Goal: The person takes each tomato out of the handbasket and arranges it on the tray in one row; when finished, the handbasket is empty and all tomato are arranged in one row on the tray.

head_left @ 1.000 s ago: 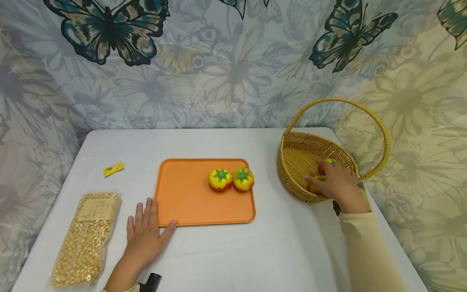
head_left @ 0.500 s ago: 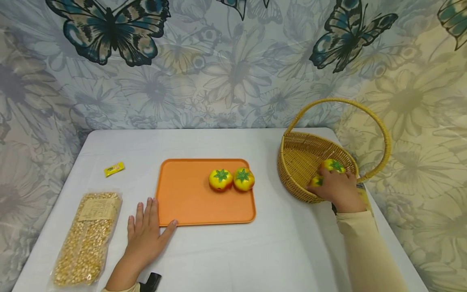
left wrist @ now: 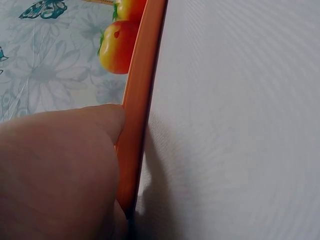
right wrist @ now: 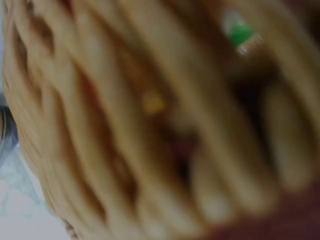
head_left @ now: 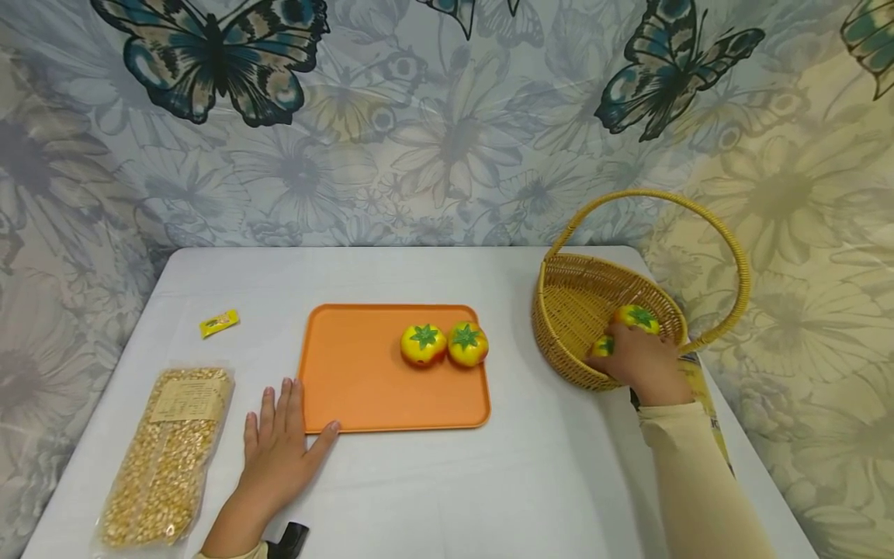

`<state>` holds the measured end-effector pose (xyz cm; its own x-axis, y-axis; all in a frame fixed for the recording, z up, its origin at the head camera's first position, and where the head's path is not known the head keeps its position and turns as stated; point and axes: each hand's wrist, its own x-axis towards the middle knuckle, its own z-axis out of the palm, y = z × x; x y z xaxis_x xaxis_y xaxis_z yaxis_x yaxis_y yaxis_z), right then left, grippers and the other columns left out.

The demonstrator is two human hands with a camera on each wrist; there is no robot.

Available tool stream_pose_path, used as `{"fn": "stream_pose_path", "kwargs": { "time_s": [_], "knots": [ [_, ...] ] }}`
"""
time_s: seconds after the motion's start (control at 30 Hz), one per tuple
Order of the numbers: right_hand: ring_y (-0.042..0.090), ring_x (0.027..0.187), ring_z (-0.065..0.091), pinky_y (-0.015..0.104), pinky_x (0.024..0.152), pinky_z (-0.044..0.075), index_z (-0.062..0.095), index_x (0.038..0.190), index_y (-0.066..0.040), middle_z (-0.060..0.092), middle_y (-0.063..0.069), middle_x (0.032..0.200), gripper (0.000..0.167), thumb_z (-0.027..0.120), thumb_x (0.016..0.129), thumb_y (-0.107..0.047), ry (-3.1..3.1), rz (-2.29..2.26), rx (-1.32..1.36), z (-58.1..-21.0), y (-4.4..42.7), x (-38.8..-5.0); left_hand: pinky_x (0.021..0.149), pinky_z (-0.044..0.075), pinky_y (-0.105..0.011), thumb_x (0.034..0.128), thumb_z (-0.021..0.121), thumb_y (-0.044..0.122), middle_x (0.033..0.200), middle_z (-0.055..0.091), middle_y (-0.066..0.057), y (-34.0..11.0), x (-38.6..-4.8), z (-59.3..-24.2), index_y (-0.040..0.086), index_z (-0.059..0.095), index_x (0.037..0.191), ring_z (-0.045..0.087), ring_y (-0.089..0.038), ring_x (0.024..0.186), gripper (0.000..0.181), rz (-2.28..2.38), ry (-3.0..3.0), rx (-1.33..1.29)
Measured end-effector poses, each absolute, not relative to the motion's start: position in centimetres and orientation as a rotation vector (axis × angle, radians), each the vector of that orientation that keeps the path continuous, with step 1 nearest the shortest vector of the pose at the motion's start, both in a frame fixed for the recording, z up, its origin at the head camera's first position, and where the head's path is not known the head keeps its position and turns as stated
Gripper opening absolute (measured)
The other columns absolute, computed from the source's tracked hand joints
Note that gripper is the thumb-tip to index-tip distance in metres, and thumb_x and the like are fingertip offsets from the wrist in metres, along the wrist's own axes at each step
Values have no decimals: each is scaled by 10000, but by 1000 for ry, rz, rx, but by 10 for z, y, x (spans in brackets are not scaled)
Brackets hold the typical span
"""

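Observation:
My left hand [head_left: 275, 458] lies flat on the white table, fingers spread, at the near left corner of the orange tray [head_left: 363, 373]. Its thumb touches the tray's rim, also visible in the left wrist view. Two yellow-red toy tomatoes [head_left: 423, 345] with green star tops sit side by side at the tray's right. My right hand [head_left: 648, 365] reaches into the wicker basket [head_left: 569, 310] and holds a toy tomato [head_left: 602, 346] between thumb and fingers, mostly covered. Another toy tomato [head_left: 637, 317] lies just beyond those fingers. The right wrist view shows blurred basket weave [right wrist: 100, 100].
A clear bag of corn kernels [head_left: 164, 458] lies left of the left hand. Behind it is a small yellow packet [head_left: 220, 323]. The basket's tall handle [head_left: 653, 194] arches over its opening. A yellow packet [head_left: 698, 388] lies partly behind the right forearm.
The right hand has shifted slightly back toward the near side within the basket, so more of both tomatoes there shows. The left hand, tray and its tomatoes stay in place.

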<state>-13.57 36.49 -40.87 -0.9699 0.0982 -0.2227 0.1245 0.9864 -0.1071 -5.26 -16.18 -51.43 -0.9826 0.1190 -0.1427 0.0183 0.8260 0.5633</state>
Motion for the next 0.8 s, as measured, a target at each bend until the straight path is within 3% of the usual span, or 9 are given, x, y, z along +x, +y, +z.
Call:
{"fn": "stream_pose_path", "kwargs": {
  "time_s": [0.17, 0.4, 0.8],
  "knots": [
    [586, 1106, 609, 690, 865, 512, 516, 1436, 121, 543, 427, 1350, 868, 719, 940, -561, 2878, -279, 170, -415, 364, -140, 1171, -163, -700, 1060, 495, 644, 1731, -22, -297, -162, -53, -514, -39, -20, 1673, -182, -470, 1576, 1052, 877, 2839, 108],
    [654, 1206, 520, 719, 945, 474, 498, 1435, 145, 445, 475, 1413, 824, 707, 975, -507, 2876, -347, 134, -422, 362, -144, 1167, -170, -701, 1058, 488, 652, 1727, -25, -304, -162, -52, -514, -47, -19, 1670, -182, -476, 1574, 1058, 877, 2835, 103],
    [613, 1165, 560, 683, 907, 496, 510, 1420, 122, 499, 460, 1364, 793, 670, 979, -518, 2883, -392, 177, -421, 363, -142, 1166, -177, -698, 1056, 501, 648, 1728, -25, -305, -161, -53, -514, -42, -20, 1672, -183, -476, 1574, 1062, 881, 2831, 96]
  ]
}}
